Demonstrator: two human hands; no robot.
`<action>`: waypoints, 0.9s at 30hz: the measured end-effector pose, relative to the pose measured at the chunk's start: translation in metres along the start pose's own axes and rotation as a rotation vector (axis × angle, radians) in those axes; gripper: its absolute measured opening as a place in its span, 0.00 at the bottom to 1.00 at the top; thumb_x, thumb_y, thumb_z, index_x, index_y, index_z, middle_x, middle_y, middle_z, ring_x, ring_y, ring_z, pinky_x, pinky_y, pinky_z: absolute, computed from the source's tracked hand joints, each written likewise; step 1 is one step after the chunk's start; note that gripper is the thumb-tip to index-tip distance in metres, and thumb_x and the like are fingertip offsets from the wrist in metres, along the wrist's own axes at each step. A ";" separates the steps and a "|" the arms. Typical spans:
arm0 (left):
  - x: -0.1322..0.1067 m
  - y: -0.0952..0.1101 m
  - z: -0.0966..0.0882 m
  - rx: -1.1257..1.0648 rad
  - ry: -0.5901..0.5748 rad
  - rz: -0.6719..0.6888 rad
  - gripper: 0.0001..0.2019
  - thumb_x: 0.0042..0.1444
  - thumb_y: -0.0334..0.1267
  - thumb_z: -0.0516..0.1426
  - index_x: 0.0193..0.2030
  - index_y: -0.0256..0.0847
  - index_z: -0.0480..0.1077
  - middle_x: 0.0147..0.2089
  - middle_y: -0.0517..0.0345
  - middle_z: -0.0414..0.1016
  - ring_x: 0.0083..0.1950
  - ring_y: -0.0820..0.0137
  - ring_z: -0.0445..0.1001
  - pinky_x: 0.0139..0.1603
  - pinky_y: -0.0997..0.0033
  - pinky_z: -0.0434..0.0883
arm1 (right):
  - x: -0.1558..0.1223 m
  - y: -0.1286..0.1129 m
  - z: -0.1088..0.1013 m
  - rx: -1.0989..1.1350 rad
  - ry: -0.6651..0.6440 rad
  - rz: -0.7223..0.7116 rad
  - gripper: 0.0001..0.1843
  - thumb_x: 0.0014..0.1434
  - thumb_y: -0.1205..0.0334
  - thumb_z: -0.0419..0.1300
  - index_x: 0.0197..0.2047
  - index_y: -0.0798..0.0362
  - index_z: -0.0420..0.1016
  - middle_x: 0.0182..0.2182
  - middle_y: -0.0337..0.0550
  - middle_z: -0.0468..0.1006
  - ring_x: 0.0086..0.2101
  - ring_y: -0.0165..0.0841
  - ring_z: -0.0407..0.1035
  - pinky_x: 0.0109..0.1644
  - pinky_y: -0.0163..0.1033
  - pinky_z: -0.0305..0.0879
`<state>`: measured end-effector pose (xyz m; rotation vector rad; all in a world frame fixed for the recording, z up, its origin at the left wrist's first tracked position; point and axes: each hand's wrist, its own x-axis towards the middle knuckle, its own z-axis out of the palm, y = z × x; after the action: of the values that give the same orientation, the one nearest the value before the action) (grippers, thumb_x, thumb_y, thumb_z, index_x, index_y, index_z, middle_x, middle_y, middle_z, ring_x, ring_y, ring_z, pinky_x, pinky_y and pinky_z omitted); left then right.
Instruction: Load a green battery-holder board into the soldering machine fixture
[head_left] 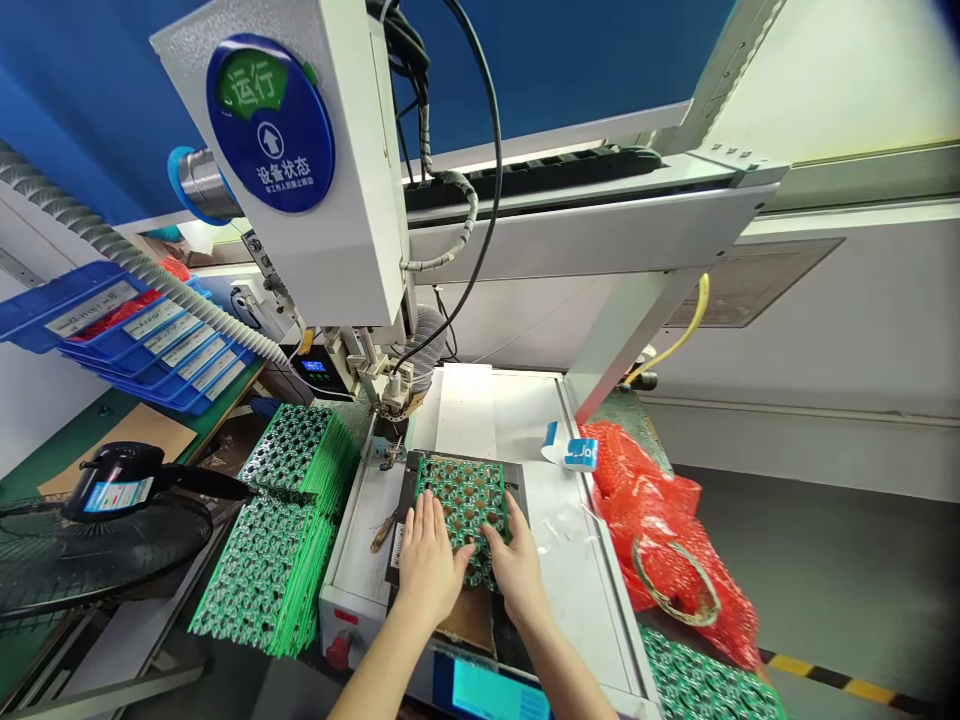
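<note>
A blue wall [585,60] fills twelve o'clock, giving way to a pale panel [847,70] at two o'clock. Stacked blue bins [135,335] sit at nine o'clock above a green bench [90,420]. A black fan [97,540] rests at eight o'clock. Grey floor [840,580] with a yellow-black stripe [832,680] spreads at four o'clock.

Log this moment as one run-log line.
left hand: flat on green circuit panel | right hand: on panel | panel: in black fixture

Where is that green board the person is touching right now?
The green board lies in a dark fixture at the centre of the head view, under both hands, left hand and right hand, just below the machine's head.
</note>
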<state>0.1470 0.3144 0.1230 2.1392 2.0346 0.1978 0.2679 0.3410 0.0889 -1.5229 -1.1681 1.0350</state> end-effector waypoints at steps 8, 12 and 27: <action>0.004 0.002 -0.001 0.026 -0.003 -0.001 0.36 0.58 0.50 0.49 0.62 0.18 0.48 0.66 0.31 0.43 0.67 0.51 0.45 0.65 0.46 0.53 | 0.012 -0.016 -0.030 -0.107 0.110 -0.178 0.26 0.54 0.48 0.48 0.50 0.57 0.67 0.56 0.55 0.62 0.58 0.43 0.53 0.63 0.51 0.48; 0.005 0.003 0.003 0.022 0.021 -0.008 0.36 0.58 0.48 0.49 0.62 0.17 0.48 0.66 0.29 0.42 0.67 0.51 0.44 0.65 0.47 0.51 | 0.063 -0.017 -0.037 -0.146 0.126 -0.086 0.32 0.50 0.44 0.52 0.52 0.59 0.65 0.51 0.62 0.66 0.51 0.49 0.62 0.53 0.54 0.60; 0.010 0.004 -0.003 -0.075 -0.048 -0.021 0.36 0.55 0.44 0.53 0.62 0.16 0.47 0.66 0.30 0.40 0.68 0.52 0.41 0.66 0.50 0.49 | 0.099 -0.007 -0.019 -0.374 0.112 -0.023 0.28 0.51 0.49 0.52 0.49 0.60 0.67 0.38 0.60 0.74 0.39 0.50 0.70 0.40 0.53 0.66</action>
<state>0.1510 0.3245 0.1269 2.0571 1.9905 0.2145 0.3040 0.4357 0.0915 -1.8249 -1.3490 0.7313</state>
